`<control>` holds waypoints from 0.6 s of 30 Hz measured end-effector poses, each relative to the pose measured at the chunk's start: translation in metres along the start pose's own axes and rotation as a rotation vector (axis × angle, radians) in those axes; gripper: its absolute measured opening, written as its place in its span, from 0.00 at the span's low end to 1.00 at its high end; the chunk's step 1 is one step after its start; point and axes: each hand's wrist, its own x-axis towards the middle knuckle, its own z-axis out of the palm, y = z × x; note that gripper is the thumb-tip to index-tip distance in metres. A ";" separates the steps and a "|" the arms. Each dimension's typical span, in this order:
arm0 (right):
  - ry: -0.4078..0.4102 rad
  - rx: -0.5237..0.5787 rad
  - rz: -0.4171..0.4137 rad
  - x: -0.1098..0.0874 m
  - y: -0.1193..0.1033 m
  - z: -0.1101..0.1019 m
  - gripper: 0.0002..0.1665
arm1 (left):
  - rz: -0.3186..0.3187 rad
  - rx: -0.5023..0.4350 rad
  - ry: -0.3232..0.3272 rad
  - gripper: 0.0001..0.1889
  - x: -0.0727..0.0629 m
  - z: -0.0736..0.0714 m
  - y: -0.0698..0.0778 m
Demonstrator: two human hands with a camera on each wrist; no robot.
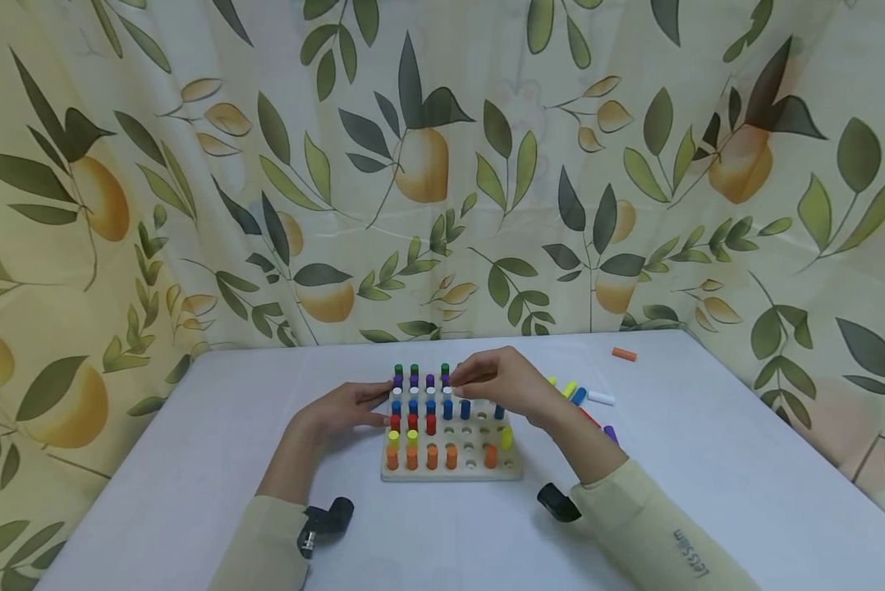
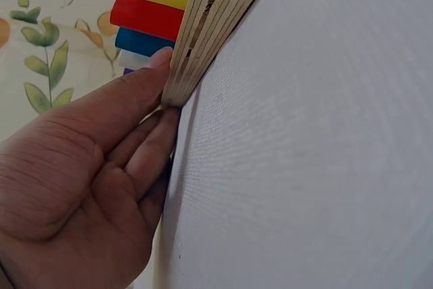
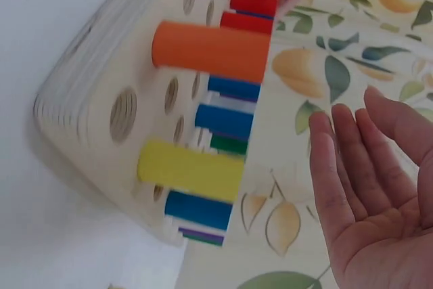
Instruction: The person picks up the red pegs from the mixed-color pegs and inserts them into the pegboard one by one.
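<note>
Indoor tabletop setup, room type unclear: 1 white-topped table point(image 1: 184, 476), fruit-and-leaf-print curtain point(image 1: 487, 238) behind and at sides.

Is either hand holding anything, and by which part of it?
Nothing is visibly held: the right hand looks empty above the pegboard, and the left hand just rests against the board's left edge, without a visible grip.
</note>
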 end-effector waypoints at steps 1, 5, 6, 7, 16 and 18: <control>0.003 0.000 0.003 -0.001 0.001 -0.002 0.11 | -0.001 0.000 -0.001 0.37 0.000 0.000 0.000; 0.005 -0.002 0.001 -0.003 0.005 -0.008 0.11 | -0.005 -0.005 0.003 0.37 -0.001 0.000 0.000; 0.006 0.002 0.006 -0.003 0.006 -0.009 0.11 | -0.007 -0.008 0.004 0.37 -0.001 0.000 0.000; 0.010 0.004 0.013 -0.004 0.008 -0.011 0.11 | -0.004 -0.008 0.004 0.37 -0.002 0.001 0.001; 0.028 0.019 0.050 -0.014 0.016 -0.021 0.12 | -0.010 -0.015 0.007 0.37 -0.003 0.001 0.002; 0.039 0.002 0.065 -0.017 0.018 -0.024 0.12 | -0.009 -0.015 0.005 0.37 -0.001 0.001 0.000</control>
